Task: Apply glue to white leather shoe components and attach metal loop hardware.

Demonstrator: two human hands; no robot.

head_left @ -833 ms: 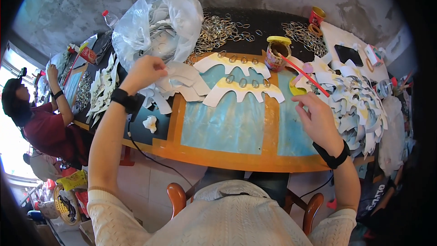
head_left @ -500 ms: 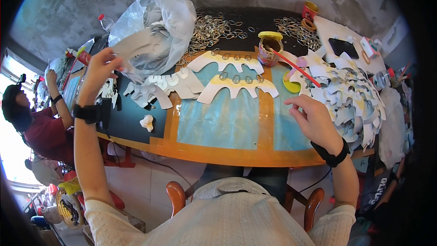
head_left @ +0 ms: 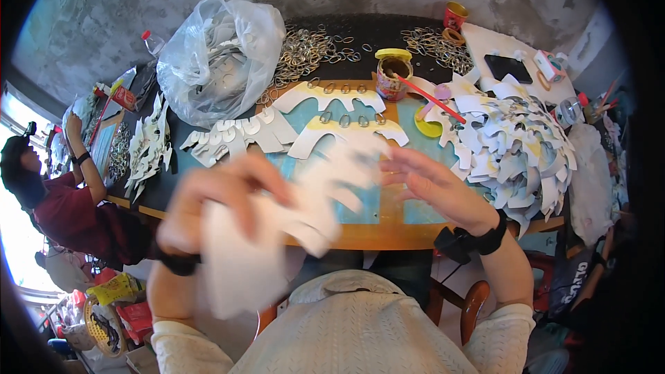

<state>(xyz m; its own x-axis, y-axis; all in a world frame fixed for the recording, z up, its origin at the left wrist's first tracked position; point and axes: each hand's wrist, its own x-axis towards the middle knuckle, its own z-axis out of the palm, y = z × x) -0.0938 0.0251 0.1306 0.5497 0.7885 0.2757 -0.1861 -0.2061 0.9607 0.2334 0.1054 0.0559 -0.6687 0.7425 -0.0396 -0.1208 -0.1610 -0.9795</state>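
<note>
In front of my chest, my left hand [head_left: 215, 197] is closed on white cut-out pieces [head_left: 246, 263] with toothed edges, smeared by motion. My right hand [head_left: 443, 194] has its fingers stretched out by the far end of these pieces; whether it touches them is unclear. Beyond the hands lie two curved white strips, an upper one [head_left: 291, 101] and a lower one [head_left: 303, 147], yellowish along the top edge with oval metal rings on them. Left of these, similar white pieces [head_left: 273, 135] overlap in a row. An open tin [head_left: 392, 88] of brown stuff stands behind, near a red stick [head_left: 443, 105].
A clear plastic bag [head_left: 173, 83] of white pieces stands at the back left, beside loose metal rings [head_left: 312, 55]. White pieces heap up [head_left: 526, 149] on the right, below a dark phone [head_left: 509, 68]. A co-worker [head_left: 73, 201] sits at far left.
My left hand has come from the bag down toward my chest, bringing white pieces with it. My right hand has shifted slightly left, its fingers now stretched toward them.
</note>
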